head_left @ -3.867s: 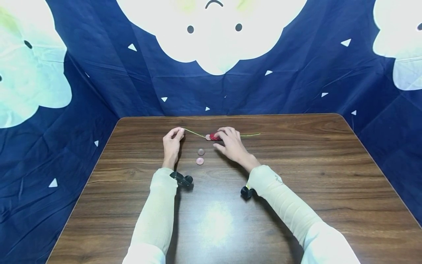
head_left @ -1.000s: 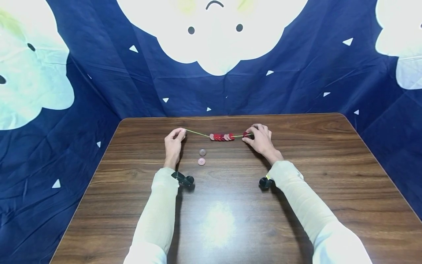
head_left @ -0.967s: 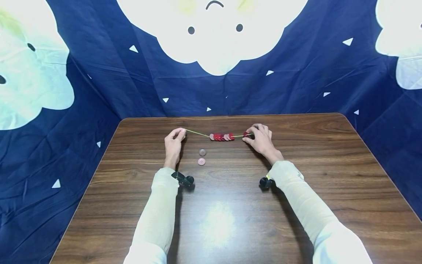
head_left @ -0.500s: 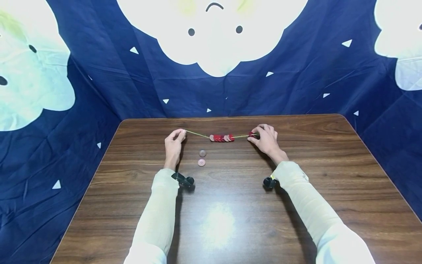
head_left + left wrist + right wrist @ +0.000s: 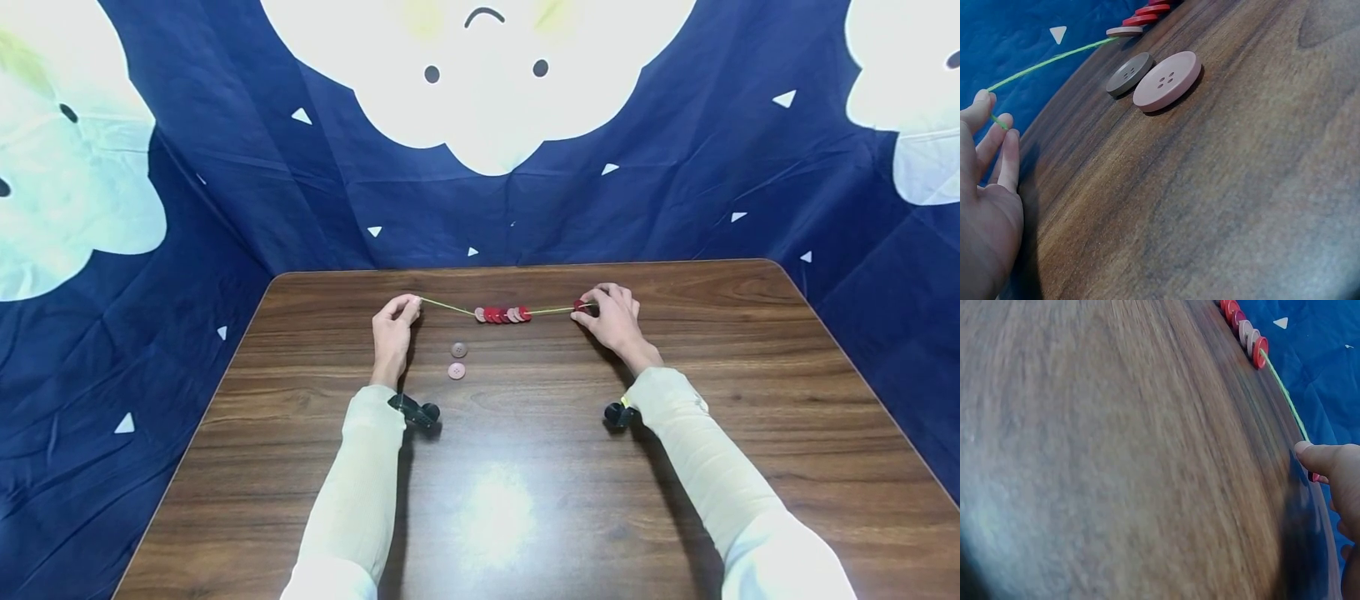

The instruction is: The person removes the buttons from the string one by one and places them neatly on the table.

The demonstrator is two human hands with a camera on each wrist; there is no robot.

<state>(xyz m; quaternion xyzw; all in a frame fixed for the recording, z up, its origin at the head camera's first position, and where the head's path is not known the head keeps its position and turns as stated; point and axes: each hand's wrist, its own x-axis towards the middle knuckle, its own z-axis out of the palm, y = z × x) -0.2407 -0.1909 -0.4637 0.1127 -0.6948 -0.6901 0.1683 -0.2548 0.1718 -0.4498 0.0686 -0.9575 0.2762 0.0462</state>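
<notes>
A row of red, dark red and pink buttons (image 5: 502,315) is threaded on a light green string (image 5: 552,311) near the table's back edge. My left hand (image 5: 392,332) pinches the string's left part between thumb and finger; the short tail (image 5: 999,122) passes by the fingers. At the other end my right hand (image 5: 617,318) pinches a dark red button (image 5: 579,306), apart from the row, with the string running to it. That button is mostly covered by the thumb in the right wrist view. Two loose four-hole buttons, one brownish grey (image 5: 459,350) and one pink (image 5: 457,371), lie in front of the row.
The brown wooden table (image 5: 525,450) ends at a blue cloth backdrop (image 5: 330,200) with white cloud shapes. Small black wrist cameras (image 5: 416,410) hang beside both cuffs.
From over the button row, my right hand has moved right with one dark red button, baring string between it and the row. My left hand has kept its hold almost in place.
</notes>
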